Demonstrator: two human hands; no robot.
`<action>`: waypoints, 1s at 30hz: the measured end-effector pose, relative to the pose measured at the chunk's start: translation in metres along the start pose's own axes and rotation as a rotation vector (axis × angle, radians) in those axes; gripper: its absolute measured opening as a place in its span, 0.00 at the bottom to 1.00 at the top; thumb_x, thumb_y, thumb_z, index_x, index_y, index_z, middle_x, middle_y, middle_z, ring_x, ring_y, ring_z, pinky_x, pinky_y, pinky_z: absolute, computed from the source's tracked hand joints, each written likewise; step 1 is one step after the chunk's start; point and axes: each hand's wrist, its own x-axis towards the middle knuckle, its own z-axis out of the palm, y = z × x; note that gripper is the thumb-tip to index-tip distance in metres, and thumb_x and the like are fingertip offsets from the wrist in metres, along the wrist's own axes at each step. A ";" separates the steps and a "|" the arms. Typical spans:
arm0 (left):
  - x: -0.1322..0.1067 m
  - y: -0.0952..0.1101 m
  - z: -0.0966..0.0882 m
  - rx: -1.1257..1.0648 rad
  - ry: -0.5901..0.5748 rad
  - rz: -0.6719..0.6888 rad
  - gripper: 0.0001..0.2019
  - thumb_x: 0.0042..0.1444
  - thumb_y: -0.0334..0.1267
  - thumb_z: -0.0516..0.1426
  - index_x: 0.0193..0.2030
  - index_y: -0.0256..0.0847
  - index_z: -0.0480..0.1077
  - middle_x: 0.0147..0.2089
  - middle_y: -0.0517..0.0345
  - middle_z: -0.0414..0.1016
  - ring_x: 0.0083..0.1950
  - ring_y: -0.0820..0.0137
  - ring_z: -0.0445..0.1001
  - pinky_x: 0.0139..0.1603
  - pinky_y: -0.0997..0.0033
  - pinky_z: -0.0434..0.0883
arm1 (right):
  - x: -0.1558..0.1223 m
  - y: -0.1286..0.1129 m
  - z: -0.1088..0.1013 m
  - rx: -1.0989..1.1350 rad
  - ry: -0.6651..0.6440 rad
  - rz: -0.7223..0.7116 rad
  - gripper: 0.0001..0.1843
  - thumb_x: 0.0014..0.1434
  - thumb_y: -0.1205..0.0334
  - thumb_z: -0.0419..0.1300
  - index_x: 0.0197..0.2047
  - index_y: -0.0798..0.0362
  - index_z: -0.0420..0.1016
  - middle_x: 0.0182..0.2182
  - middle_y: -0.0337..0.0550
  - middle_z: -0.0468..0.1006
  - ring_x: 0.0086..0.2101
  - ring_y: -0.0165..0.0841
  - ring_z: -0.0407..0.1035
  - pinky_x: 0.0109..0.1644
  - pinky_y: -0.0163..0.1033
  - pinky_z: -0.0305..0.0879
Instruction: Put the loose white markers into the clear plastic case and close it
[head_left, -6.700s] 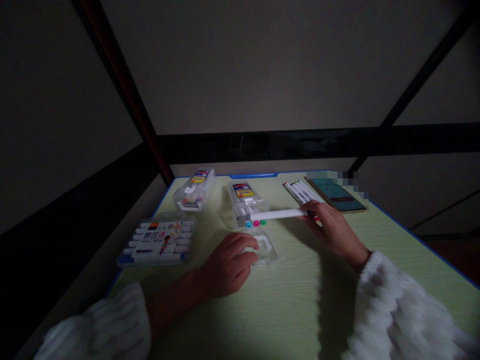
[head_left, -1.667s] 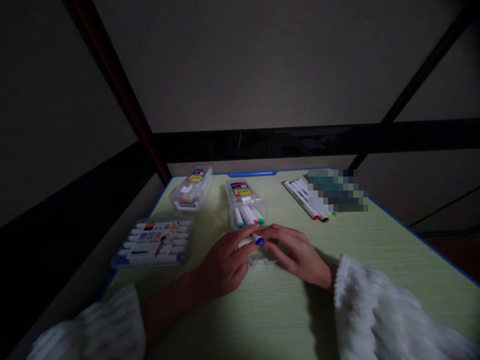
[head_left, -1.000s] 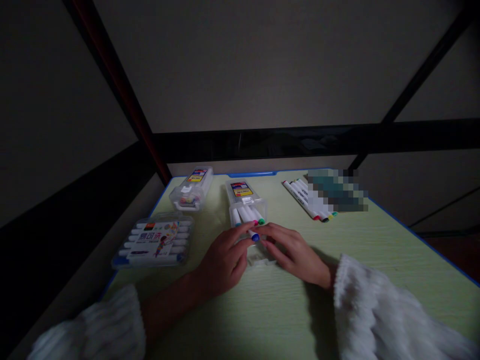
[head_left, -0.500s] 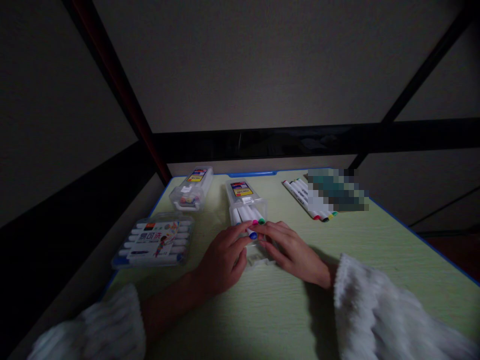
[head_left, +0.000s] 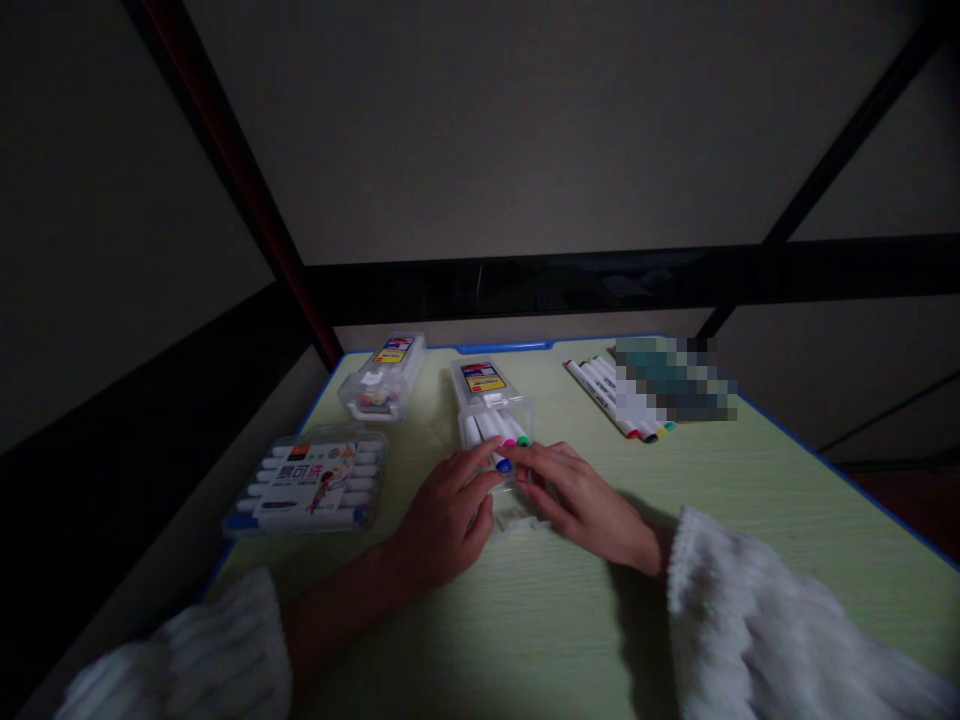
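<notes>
A clear plastic marker box (head_left: pixel 491 400) lies open-ended toward me on the pale green table (head_left: pixel 585 620), with several white markers inside showing pink and green caps. A white marker with a blue cap (head_left: pixel 501 463) sits at the box mouth, partly slid in. My left hand (head_left: pixel 446 515) and my right hand (head_left: pixel 577 500) meet at that blue cap, fingertips pinched around it. The box's clear lid (head_left: pixel 517 515) lies on the table beneath my hands, mostly hidden.
A flat marker case with a printed label (head_left: pixel 307 480) lies at the left. A second small clear box (head_left: pixel 382 378) stands at the back left. Several loose markers (head_left: pixel 611 400) lie at the back right beside a blurred item (head_left: pixel 675 378). Dark frame bars run behind the table.
The blue-capped marker has moved away from me, further into the box mouth, with both hands following it. Earlier my right hand carried a white marker from the right toward the box.
</notes>
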 end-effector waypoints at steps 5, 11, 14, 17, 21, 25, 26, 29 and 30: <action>-0.001 0.001 0.000 -0.009 -0.009 -0.028 0.12 0.55 0.24 0.48 0.43 0.35 0.66 0.56 0.43 0.64 0.50 0.63 0.69 0.51 0.60 0.70 | 0.000 -0.001 -0.001 -0.001 -0.018 0.012 0.21 0.61 0.69 0.49 0.58 0.54 0.59 0.34 0.42 0.74 0.35 0.33 0.68 0.40 0.42 0.62; -0.001 0.000 0.001 -0.035 -0.024 -0.049 0.12 0.55 0.24 0.48 0.44 0.35 0.66 0.56 0.44 0.63 0.49 0.63 0.68 0.51 0.60 0.70 | 0.001 -0.001 -0.002 -0.006 -0.025 0.009 0.21 0.61 0.68 0.49 0.58 0.54 0.58 0.34 0.43 0.75 0.35 0.34 0.69 0.40 0.42 0.62; -0.002 -0.001 0.001 -0.043 -0.021 -0.036 0.13 0.54 0.24 0.48 0.45 0.35 0.65 0.56 0.43 0.63 0.50 0.63 0.68 0.51 0.59 0.69 | 0.001 -0.002 -0.002 -0.012 -0.028 0.012 0.21 0.61 0.68 0.49 0.58 0.53 0.59 0.33 0.43 0.75 0.35 0.34 0.69 0.40 0.41 0.62; -0.001 -0.001 0.001 -0.049 -0.011 -0.026 0.13 0.54 0.24 0.48 0.44 0.35 0.66 0.56 0.43 0.63 0.49 0.63 0.68 0.51 0.59 0.70 | 0.001 -0.002 -0.002 -0.014 -0.027 0.007 0.21 0.61 0.69 0.49 0.58 0.54 0.59 0.33 0.42 0.75 0.34 0.33 0.69 0.40 0.41 0.62; -0.002 0.000 0.001 -0.051 -0.022 -0.036 0.12 0.54 0.23 0.48 0.43 0.35 0.66 0.56 0.43 0.63 0.49 0.63 0.68 0.50 0.59 0.70 | 0.001 -0.002 -0.002 -0.023 -0.026 0.004 0.21 0.61 0.69 0.49 0.58 0.54 0.59 0.32 0.42 0.75 0.34 0.33 0.69 0.40 0.41 0.62; -0.003 -0.002 0.002 -0.058 -0.014 -0.017 0.12 0.54 0.23 0.48 0.43 0.35 0.65 0.56 0.43 0.62 0.49 0.62 0.68 0.50 0.58 0.70 | 0.001 -0.002 -0.002 -0.031 -0.025 0.001 0.21 0.61 0.68 0.49 0.58 0.55 0.59 0.31 0.41 0.75 0.33 0.33 0.69 0.39 0.41 0.63; -0.003 -0.002 0.003 -0.056 -0.013 -0.014 0.12 0.53 0.23 0.48 0.43 0.35 0.65 0.56 0.43 0.62 0.49 0.62 0.68 0.50 0.58 0.70 | 0.001 -0.002 -0.002 -0.033 -0.023 -0.002 0.21 0.61 0.68 0.49 0.57 0.55 0.59 0.31 0.42 0.75 0.33 0.33 0.69 0.39 0.41 0.63; -0.003 -0.003 0.003 -0.047 -0.018 -0.021 0.12 0.53 0.23 0.48 0.43 0.35 0.66 0.56 0.43 0.62 0.50 0.62 0.68 0.50 0.58 0.70 | 0.001 -0.002 -0.002 -0.035 -0.021 -0.003 0.20 0.61 0.69 0.49 0.57 0.56 0.60 0.31 0.41 0.75 0.33 0.33 0.69 0.39 0.41 0.63; -0.003 -0.003 0.003 -0.048 -0.019 -0.021 0.12 0.53 0.23 0.48 0.42 0.36 0.66 0.56 0.43 0.62 0.50 0.62 0.68 0.50 0.58 0.70 | 0.001 -0.002 -0.002 -0.035 -0.022 -0.003 0.20 0.61 0.69 0.49 0.57 0.56 0.60 0.31 0.41 0.75 0.33 0.33 0.69 0.39 0.41 0.63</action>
